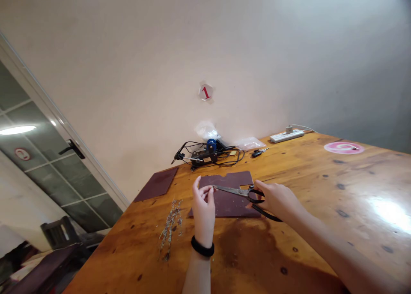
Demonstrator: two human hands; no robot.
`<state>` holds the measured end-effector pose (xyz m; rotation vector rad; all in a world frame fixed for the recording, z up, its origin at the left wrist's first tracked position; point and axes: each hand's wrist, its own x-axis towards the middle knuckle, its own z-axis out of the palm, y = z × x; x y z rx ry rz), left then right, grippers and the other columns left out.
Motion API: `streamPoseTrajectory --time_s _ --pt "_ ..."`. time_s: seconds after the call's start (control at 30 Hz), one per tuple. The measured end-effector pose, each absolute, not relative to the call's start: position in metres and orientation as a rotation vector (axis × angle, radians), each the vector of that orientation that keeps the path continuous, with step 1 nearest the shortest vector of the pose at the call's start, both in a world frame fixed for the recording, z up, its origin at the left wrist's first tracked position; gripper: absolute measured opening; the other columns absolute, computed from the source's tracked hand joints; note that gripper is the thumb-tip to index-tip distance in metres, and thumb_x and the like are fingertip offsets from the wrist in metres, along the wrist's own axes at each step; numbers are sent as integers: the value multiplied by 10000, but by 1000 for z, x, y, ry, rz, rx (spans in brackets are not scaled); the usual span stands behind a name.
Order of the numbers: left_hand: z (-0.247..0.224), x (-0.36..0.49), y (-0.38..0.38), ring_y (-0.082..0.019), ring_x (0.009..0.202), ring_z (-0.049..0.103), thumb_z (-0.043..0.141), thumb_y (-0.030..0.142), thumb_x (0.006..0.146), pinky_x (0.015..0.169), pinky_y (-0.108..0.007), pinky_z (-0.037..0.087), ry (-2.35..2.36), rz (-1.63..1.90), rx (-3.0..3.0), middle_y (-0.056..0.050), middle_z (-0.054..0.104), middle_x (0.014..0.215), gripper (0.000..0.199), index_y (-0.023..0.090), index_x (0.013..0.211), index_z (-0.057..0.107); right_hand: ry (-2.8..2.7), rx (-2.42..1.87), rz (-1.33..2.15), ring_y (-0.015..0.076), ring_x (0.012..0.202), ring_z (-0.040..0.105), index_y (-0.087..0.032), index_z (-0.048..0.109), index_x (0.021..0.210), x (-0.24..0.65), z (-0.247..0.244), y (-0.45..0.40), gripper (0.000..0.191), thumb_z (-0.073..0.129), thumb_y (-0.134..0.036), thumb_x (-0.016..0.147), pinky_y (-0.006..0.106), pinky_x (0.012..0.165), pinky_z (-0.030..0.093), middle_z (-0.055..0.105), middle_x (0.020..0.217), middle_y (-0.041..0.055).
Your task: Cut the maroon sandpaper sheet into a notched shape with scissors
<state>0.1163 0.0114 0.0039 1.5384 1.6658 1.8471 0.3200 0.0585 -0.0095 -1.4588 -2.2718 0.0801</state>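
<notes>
My right hand (278,196) grips the black handles of a pair of scissors (239,191). Their grey blades point left and reach the fingertips of my left hand (204,202). Thumb and forefinger of that hand are pinched together at the blade tips; whatever sits between them is too small to make out. Beneath both hands lies a dark maroon sheet (224,206) with notches cut from its edge. Left of my left wrist, which wears a black band (202,247), several thin strands with small greyish pieces (171,227) lie on the wooden table (250,251).
A soldering-iron stand with a blue spool (211,145) and tangled black cables is at the table's back edge. Nearby are a clear plastic bag (250,143), a black key-like object (257,154) and a white power strip (287,135). Another maroon sheet (157,184) lies left; a pink round sticker (344,148) right.
</notes>
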Motion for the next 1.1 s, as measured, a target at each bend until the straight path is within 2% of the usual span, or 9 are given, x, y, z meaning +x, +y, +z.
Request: streamPoseTrajectory --time_s 0.27,0.5,0.73,1.1 --pt "5 120 11 -191 816 690 562 223 821 830 -361 503 1650 1880 1464 -67 692 846 448 180 1246 426 -2257 -1434 161 264 653 671 -230 558 773 317 -8 54 381 732 -561 702 237 477 232 688 663 32" --pt "0 124 15 -189 769 693 575 179 787 791 -353 508 1543 1851 1359 -48 688 776 454 164 1218 430 -2230 -1395 286 265 696 675 -228 560 842 312 -9 50 365 739 -521 718 237 498 269 702 721 31" --pt "1 125 14 -185 776 691 587 193 782 800 -349 499 1553 1860 1339 -54 696 790 485 150 1235 416 -2230 -1421 241 295 743 685 -236 560 868 314 -5 50 402 719 -569 710 256 514 293 709 754 51" --pt "-1 122 16 -174 749 670 642 272 756 743 -310 480 1519 1904 1322 -22 680 758 487 186 1193 445 -2182 -1358 343 350 907 683 -207 530 1015 310 -4 38 500 655 -603 735 349 640 452 722 1001 124"
